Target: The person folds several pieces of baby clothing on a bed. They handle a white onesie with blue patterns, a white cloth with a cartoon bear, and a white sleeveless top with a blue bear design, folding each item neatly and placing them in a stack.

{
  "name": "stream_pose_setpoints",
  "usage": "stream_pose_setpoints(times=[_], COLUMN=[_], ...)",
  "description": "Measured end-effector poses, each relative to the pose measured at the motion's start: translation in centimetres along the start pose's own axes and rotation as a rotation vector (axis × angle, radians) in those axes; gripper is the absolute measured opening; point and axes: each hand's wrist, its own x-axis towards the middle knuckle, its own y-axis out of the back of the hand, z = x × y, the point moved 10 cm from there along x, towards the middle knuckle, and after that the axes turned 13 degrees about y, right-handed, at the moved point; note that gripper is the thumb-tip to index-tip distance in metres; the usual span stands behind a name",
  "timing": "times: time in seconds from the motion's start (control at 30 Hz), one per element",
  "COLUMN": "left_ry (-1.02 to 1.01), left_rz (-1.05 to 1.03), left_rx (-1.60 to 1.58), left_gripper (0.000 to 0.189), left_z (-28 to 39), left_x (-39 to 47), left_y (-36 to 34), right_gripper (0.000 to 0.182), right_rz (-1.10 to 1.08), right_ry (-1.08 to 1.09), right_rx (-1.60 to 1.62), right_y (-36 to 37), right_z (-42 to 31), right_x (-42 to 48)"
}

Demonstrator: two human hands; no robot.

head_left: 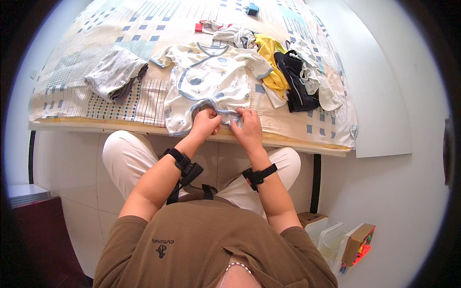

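Note:
A white baby wrap top (223, 81) with blue trim and small printed figures lies spread on the bed, its neckline away from me. At its lower front edge, my left hand (206, 124) is closed on the blue-trimmed hem, with the fingers curled in. My right hand (248, 126) pinches the hem a little farther right between thumb and fingers. The fabric between the two hands is bunched and slightly raised. Part of the hem is hidden behind my fingers.
Left of the top lies a folded patterned white garment (117, 73) with dark cloth underneath. To the right are a yellow garment (272, 64), a black garment (297, 82) and crumpled white clothes (309, 68). A blue box-like object (252, 9) sits farther back. The bed's edge (295, 142) crosses before my knees.

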Motion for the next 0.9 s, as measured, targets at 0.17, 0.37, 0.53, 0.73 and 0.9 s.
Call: stream_pose_setpoints(times=[0.17,0.37,0.53,0.73,0.9], left_ry=[0.009,0.078,0.027,0.067,0.094], left_rz=[-0.135,-0.074,-0.112,-0.19,-0.188], left_rx=[-0.216,-0.34,-0.152,-0.091,-0.127], left_gripper=[0.019,0.019,0.026,0.021,0.018], left_z=[0.1,0.1,-0.4,-0.2,-0.5], left_x=[-0.6,-1.7,-0.7,-1.5,-1.7], left_y=[-0.3,-2.1,-2.0,-2.3,-2.0], right_gripper=[0.021,0.02,0.018,0.014,0.013], right_rz=[0.018,0.108,0.029,-0.01,0.05], right_ry=[-0.143,0.005,0.183,-0.078,0.0], right_rx=[0.202,0.278,0.179,0.34,0.245], right_y=[0.2,2.9,2.5,0.4,1.7], right_z=[2.3,0.2,-3.1,0.0,-0.7], right_x=[-0.4,0.8,1.7,0.2,0.0])
